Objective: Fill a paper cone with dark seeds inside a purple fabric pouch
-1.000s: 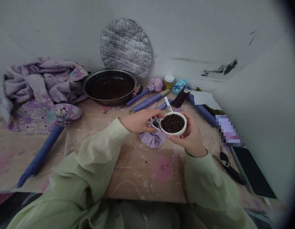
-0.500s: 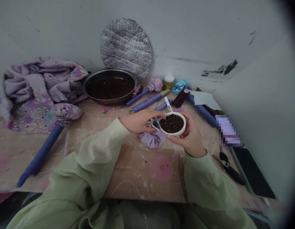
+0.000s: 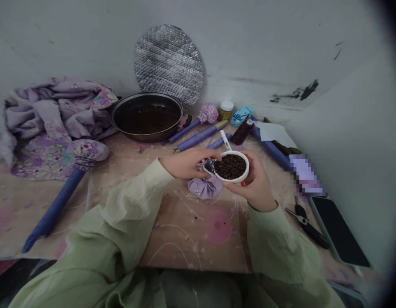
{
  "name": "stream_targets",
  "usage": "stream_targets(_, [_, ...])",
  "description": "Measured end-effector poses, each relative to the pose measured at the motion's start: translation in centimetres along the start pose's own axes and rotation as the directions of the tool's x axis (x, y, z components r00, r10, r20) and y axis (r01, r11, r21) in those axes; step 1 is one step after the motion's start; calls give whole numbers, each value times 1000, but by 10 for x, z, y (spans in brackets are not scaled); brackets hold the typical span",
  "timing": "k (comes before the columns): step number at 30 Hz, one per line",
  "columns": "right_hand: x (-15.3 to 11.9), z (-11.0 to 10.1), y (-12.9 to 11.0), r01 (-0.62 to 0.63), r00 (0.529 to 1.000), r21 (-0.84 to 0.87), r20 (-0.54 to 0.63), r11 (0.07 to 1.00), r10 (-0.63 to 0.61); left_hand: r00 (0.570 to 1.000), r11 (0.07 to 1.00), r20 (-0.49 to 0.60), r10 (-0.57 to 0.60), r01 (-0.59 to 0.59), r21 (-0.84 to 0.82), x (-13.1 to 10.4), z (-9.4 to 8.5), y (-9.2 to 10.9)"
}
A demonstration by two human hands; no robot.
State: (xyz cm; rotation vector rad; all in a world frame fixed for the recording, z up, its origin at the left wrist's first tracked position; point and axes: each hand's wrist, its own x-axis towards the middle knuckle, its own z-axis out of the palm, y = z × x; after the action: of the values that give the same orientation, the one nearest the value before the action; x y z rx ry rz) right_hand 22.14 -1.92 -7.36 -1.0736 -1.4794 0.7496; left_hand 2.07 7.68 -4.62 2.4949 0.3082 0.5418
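Note:
My right hand [image 3: 258,182] is wrapped around a small white cup [image 3: 248,170], tilted toward the left. Dark brown grains [image 3: 230,167] fill it nearly to the rim. Beside it, the fingers of my left hand [image 3: 190,163] curl around the mouth of a gathered purple floral cloth pouch [image 3: 205,188]. A shiny grey-rimmed opening [image 3: 209,166] shows between my left thumb and fingers; its kind is unclear. The left fingertips reach the cup's left edge. A white marker pen [image 3: 226,140] shows just behind the cup, and the pouch's underside is hidden.
A dark pan [image 3: 146,136] stands at the back, before a round silver quilted pad [image 3: 169,64]. Purple cloth [image 3: 40,154] and a cloth-headed stick [image 3: 60,205] lie left. Behind my hands are a lidded jar [image 3: 226,111] and thread spool [image 3: 243,131]; right, pliers [image 3: 308,226] and a phone [image 3: 339,233].

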Motion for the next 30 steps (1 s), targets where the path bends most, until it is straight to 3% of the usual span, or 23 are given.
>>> stream_targets(23, [-1,1,2,-18,1000,-33,-22,999,18,996,997,53,-76,77,-27,1,-5,8])
stream_targets(30, [-2,2,2,-12,1000,-44,-26,999,11,999,996,7,-45,45,-73,0,-3,10])
